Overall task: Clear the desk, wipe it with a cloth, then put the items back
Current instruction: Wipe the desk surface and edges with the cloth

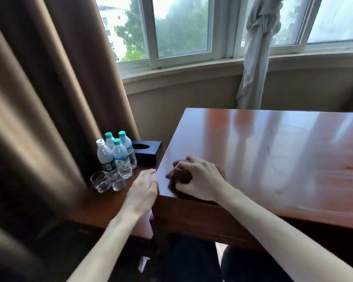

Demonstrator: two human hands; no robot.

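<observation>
The glossy red-brown desk fills the right half of the view, its top bare. My right hand lies near the desk's front left corner with its fingers curled over a dark brown cloth, which it presses onto the wood. My left hand is held flat against the desk's left edge, fingers straight, holding nothing. On a lower side table to the left stand several water bottles, two clear glasses and a black tissue box.
A heavy brown curtain hangs at the left, close behind the side table. A knotted white sheer curtain hangs by the window behind the desk. My legs show below the desk's front edge.
</observation>
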